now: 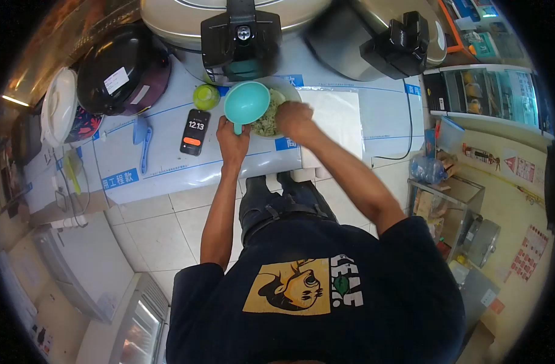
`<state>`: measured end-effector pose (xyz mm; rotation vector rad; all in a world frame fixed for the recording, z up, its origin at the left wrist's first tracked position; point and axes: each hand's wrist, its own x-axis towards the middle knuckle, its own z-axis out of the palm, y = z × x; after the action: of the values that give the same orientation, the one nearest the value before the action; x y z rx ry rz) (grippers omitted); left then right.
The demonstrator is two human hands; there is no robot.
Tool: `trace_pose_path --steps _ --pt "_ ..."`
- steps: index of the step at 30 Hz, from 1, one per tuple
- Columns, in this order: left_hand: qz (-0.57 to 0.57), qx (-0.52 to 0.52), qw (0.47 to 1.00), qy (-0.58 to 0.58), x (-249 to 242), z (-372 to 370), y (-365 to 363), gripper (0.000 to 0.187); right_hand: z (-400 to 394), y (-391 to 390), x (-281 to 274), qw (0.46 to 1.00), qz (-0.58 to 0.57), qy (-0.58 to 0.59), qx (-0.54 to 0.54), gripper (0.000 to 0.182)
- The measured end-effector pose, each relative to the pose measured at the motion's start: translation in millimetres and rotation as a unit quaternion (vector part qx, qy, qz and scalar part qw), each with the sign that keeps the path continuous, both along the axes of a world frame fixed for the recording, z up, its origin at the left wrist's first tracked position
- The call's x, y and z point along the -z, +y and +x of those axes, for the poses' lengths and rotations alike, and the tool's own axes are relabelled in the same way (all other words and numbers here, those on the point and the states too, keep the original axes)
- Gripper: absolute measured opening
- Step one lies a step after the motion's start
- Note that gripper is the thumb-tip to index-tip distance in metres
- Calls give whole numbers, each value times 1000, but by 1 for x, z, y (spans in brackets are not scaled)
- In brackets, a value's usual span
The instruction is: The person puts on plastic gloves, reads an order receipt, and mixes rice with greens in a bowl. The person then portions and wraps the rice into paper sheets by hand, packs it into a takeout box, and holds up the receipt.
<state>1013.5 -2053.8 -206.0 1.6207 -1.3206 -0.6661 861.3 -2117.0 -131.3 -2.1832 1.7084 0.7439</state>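
My left hand (pixel 234 141) is closed round the handle of a turquoise bowl-shaped scoop (pixel 247 102), held over the left part of a round container. Chopped green food (pixel 266 124) shows in that container, to the right of the scoop. At the container's right side is my right hand (pixel 294 120), its fingers bent down toward the food; blur hides the fingertips and anything between them. A small green-lidded jar (pixel 206 97) stands left of the scoop. Below the jar lies a phone (pixel 195 132) showing 12.13.
Large cookers (pixel 241 45) line the back of the table (pixel 168 176). A dark pot (pixel 127 73) and a floral pot (pixel 83 121) stand at the left, near a blue spoon (pixel 145 151). White sheets (pixel 338 118) lie right of the container, beside a black cable (pixel 410 121).
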Motion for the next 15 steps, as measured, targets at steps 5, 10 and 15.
trace_pose_path --steps 5,10,15 --pt "52 -79 994 51 0 -22 25 14 -46 -21 8 990 -36 -2 -136 19" --pt "58 -121 988 82 -8 -33 32 14 -46 -9 28 980 -21 -60 -189 28" --pt "64 -143 984 83 -9 -36 29 13 -45 -17 66 970 -21 -138 -199 27"
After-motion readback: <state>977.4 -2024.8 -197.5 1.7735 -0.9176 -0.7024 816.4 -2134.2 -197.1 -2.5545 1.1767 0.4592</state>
